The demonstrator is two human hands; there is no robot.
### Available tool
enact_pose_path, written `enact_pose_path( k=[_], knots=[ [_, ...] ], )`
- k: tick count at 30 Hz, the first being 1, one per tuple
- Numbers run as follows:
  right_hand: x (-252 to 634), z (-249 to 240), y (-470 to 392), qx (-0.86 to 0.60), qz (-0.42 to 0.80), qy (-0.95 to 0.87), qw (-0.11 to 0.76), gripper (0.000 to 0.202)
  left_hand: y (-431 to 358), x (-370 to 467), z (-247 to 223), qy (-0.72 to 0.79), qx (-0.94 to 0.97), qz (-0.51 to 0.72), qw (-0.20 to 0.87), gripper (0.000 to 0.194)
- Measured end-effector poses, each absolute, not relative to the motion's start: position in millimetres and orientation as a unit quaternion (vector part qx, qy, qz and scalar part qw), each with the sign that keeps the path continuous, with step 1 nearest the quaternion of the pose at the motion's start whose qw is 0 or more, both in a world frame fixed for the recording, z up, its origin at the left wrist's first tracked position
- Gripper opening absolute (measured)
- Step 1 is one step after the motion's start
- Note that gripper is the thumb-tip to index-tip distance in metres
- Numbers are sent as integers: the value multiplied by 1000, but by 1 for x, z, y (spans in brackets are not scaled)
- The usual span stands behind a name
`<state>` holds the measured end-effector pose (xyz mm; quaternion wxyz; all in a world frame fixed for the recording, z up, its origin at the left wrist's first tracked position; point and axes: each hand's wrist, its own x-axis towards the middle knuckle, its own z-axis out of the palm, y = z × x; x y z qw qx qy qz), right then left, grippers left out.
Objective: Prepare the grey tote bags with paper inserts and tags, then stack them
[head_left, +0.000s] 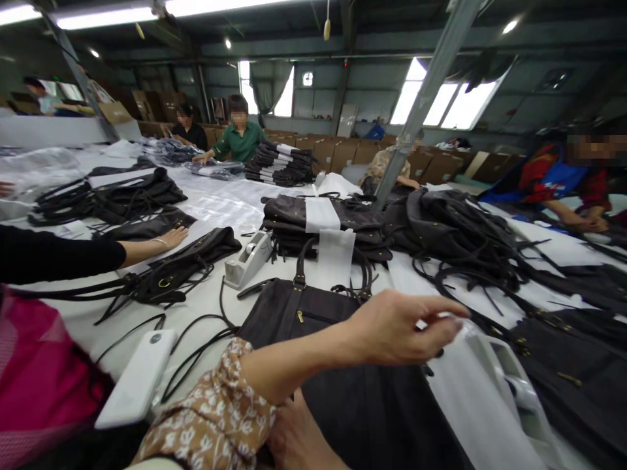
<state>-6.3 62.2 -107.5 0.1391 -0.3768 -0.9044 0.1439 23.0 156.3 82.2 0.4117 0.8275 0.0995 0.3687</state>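
"Head cam, quick chk: your hands?"

"Your L hand [406, 329] is out R, nr the tape dispenser [537, 427], fingers curled, can't tell if gripping; R hand [296, 431] mostly hidden, state unclear. Dark bag [372, 418] lies flat, nr centre."

"Risk?"

"Arms crossed: your L sleeve [210, 411] could drag the bag askew or mask an R-hand slip."
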Motion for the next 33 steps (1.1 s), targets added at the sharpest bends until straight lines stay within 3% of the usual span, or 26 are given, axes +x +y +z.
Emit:
enact_pose_path(
  k=[4, 9, 12, 16, 19, 22, 25, 30, 33],
  knots=[
    [-4, -122, 65, -367, 83, -915, 144, 38, 165, 1, 38, 175, 784, 362, 473, 25],
    [2, -118, 57, -371, 25, -919, 129, 15, 179, -9, 29, 216, 785, 325, 482, 38],
    [19, -111, 39, -412, -9, -899, 149, 19, 172, -2, 20, 209, 836, 224, 455, 43],
    [65, -80, -2, -544, -90, -809, 205, 18, 148, 11, -9, 186, 924, 84, 324, 37],
    [108, -48, -36, -693, -142, -686, 170, 33, 121, 13, -26, 118, 962, 39, 241, 29],
    [141, -34, -63, -809, -165, -554, 105, 46, 89, 11, -37, 22, 973, 2, 230, 57],
    [155, -38, -80, -883, -130, -440, 99, 52, 62, 12, -60, -37, 976, -55, 209, 89],
    [151, -60, -96, -897, 32, -422, 127, 42, 47, 19, -98, 34, 990, 9, 138, 84],
    [147, -71, -108, -873, 12, -447, 196, 48, 58, 23, -93, 4, 981, 98, 168, 84]
  ],
)
